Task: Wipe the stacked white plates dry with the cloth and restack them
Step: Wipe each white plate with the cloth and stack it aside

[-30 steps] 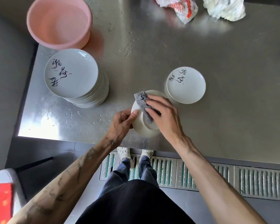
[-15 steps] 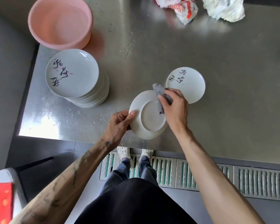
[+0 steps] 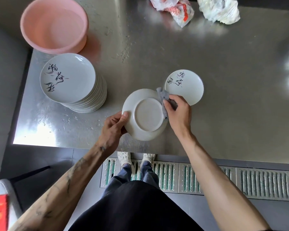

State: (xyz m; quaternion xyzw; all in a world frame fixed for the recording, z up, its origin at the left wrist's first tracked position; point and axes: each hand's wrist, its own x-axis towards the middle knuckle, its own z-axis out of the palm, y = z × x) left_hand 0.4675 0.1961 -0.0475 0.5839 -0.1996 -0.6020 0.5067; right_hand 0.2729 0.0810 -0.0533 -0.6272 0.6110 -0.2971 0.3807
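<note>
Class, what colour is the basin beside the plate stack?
Pink, seen in the head view.

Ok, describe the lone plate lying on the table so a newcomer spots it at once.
On the steel table, start at the tall plate stack by the pink basin. Go right, past the held plate, to the lone plate beside the grey cloth. It lies single, flat, lettering up; the held one shows its underside.
</note>
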